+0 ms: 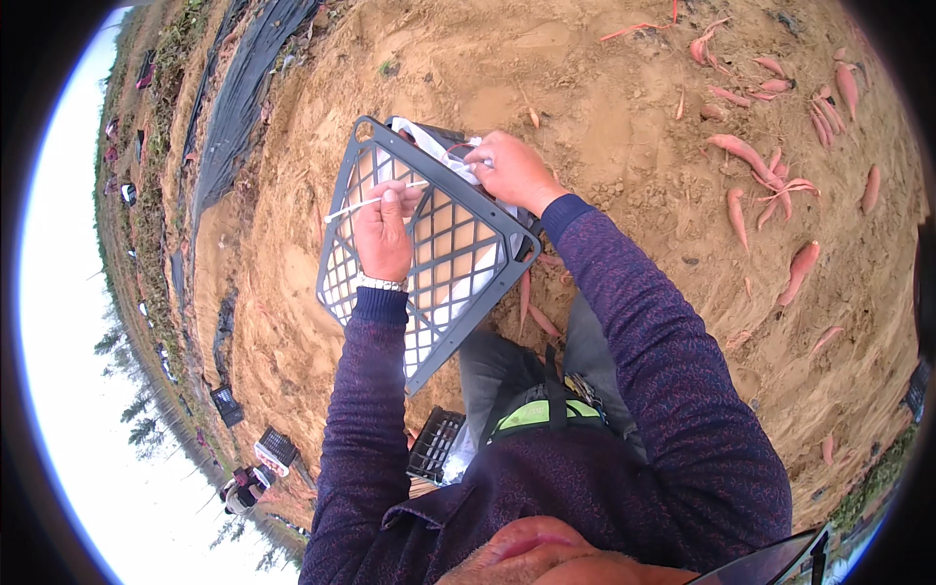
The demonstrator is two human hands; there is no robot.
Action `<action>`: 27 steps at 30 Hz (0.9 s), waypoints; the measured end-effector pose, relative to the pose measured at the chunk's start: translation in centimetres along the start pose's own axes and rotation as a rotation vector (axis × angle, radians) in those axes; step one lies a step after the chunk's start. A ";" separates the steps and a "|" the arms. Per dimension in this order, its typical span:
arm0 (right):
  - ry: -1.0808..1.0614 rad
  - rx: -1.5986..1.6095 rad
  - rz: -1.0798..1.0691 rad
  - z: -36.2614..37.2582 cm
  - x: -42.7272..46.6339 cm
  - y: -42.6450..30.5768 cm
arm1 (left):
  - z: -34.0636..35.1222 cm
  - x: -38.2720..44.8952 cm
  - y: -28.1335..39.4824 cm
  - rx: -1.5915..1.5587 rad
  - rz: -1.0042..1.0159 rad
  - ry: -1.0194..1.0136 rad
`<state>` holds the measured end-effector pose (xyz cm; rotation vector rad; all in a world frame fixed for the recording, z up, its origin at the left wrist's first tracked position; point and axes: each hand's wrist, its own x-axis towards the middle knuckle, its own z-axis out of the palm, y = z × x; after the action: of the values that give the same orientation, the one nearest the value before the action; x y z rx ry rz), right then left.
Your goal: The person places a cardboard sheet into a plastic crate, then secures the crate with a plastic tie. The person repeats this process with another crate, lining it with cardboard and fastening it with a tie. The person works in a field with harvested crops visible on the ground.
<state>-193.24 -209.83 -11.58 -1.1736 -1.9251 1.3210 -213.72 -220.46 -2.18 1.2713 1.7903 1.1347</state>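
Note:
A dark plastic crate with a lattice lid [472, 301] is tilted in front of me. Through its openings show brown cardboard and a white liner [424, 140], which also sticks out along the far rim. Over the lattice, my left hand [385, 232] pinches a thin white plastic strip [344, 213], which looks like a cable tie. My right hand [514, 167] is at the lid's upper right edge, fingertips closed on a small white piece. Whether that piece is liner or another tie cannot be told. A thin red strand lies by those fingertips.
Sweet potatoes [749, 157] lie scattered on the sandy soil to the right, with a few near my legs. Black plastic film [245, 95] runs along the left. Another black crate [436, 442] stands beside me. Farther off are crates [276, 447] and a person [243, 491].

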 end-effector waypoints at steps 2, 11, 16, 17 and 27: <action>0.006 0.006 0.013 0.1 0.1 0.4 | -0.6 -0.3 -0.5 -0.167 -0.092 0.037; -0.019 0.016 0.056 0.3 0.6 0.8 | -1.1 -1.3 -2.7 -0.471 -0.247 0.140; 0.011 -0.008 0.003 -0.1 0.2 0.1 | -0.3 -1.4 -1.5 -0.222 -0.114 0.061; 0.022 -0.027 -0.025 -0.2 0.0 0.0 | -0.2 -1.1 -1.2 -0.137 -0.091 0.042; 0.089 -0.114 -0.079 0.2 -0.8 -0.5 | 0.2 0.7 1.4 0.052 -0.063 -0.030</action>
<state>-193.22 -210.66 -11.12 -1.1776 -1.9832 1.1117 -213.22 -219.50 -0.98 1.2466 1.8349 1.0356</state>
